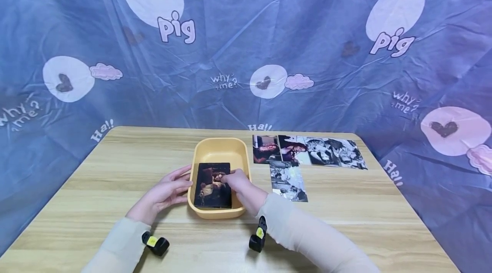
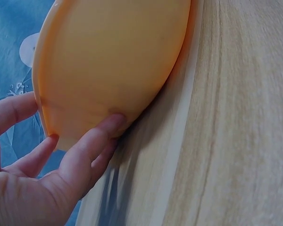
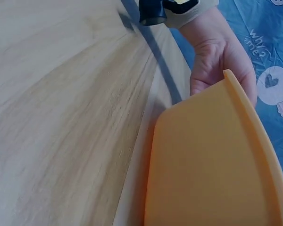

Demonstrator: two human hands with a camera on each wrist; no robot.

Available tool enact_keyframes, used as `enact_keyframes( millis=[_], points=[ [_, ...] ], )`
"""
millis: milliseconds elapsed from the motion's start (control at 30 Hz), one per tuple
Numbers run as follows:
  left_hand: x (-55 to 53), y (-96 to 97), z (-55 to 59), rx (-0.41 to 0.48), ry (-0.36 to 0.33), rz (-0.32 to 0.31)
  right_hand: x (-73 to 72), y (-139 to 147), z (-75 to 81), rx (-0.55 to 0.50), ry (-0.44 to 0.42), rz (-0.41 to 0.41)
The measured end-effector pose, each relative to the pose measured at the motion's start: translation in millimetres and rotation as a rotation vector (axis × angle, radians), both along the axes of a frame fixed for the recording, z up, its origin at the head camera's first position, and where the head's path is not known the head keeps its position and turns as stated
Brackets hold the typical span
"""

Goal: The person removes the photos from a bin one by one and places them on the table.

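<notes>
A yellow rectangular bin stands on the table, with a dark photo print lying inside it; whether more prints lie beneath cannot be told. My left hand rests against the bin's left outer wall, its fingers fairly straight and spread; in the left wrist view the fingertips touch the wall. Reaching over the bin's right rim, my right hand pinches the print at its right edge, thumb on top and other fingers hidden. The right wrist view shows mostly the bin's outer wall.
Right of the bin, a row of several photo prints lies near the table's back edge. Below the row lies a black-and-white print, its top edge meeting it. Behind the wooden table hangs a blue patterned cloth.
</notes>
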State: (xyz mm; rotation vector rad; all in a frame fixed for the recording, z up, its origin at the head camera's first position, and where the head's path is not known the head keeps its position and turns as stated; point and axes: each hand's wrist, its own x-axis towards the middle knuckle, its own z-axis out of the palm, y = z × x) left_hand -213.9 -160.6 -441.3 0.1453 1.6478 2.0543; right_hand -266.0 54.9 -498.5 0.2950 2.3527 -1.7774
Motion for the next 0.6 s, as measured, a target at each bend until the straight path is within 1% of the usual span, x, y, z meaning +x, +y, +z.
enact_keyframes(
  millis=[33,67,133,167,200,233,267,300,333,367,433,467,500,533,600],
  points=[
    [-0.3,0.2,0.2,0.001,-0.004,0.000,-13.1,1.8,-20.1,0.006,0.017,-0.004],
    [-0.6,0.4,0.4,0.002,-0.008,0.002,-23.1,4.5,-37.3,-0.010,0.066,-0.006],
    [-1.3,1.0,0.8,0.004,-0.014,0.005,-36.7,9.8,-58.9,-0.036,0.176,-0.008],
    [-1.3,0.7,0.9,0.005,-0.012,0.000,-32.2,10.1,-51.5,-0.037,0.205,-0.013],
    [-1.3,0.5,1.0,0.006,-0.007,-0.005,-25.0,9.4,-39.2,-0.031,0.232,-0.024],
    [-1.5,0.2,0.9,0.008,-0.002,-0.011,-15.4,8.3,-21.7,-0.027,0.253,-0.032],
    [-1.5,0.2,1.2,0.008,0.002,-0.011,-2.2,8.1,-2.2,-0.038,0.298,-0.028],
    [-1.6,0.2,1.4,0.010,0.004,-0.011,9.8,6.4,19.4,-0.033,0.291,-0.037],
    [-1.7,0.2,1.4,0.011,0.006,-0.013,20.8,5.1,36.6,-0.019,0.293,-0.038],
    [-1.9,0.1,1.6,0.012,0.007,-0.015,30.3,3.8,52.7,-0.020,0.267,-0.040],
    [-1.7,0.5,1.9,0.015,0.004,-0.011,40.9,2.6,68.9,-0.034,0.264,-0.034],
    [-1.6,0.5,1.9,0.014,0.002,-0.008,44.3,2.3,74.1,-0.034,0.256,-0.032],
    [-1.6,0.4,1.7,0.015,0.002,-0.010,44.7,2.2,76.5,-0.033,0.236,-0.036],
    [-1.3,0.2,1.8,0.015,0.001,-0.010,45.8,2.4,77.8,-0.024,0.246,-0.030],
    [-0.5,0.0,2.1,0.015,0.001,-0.013,45.1,3.0,79.9,-0.031,0.229,-0.038]
  ],
)
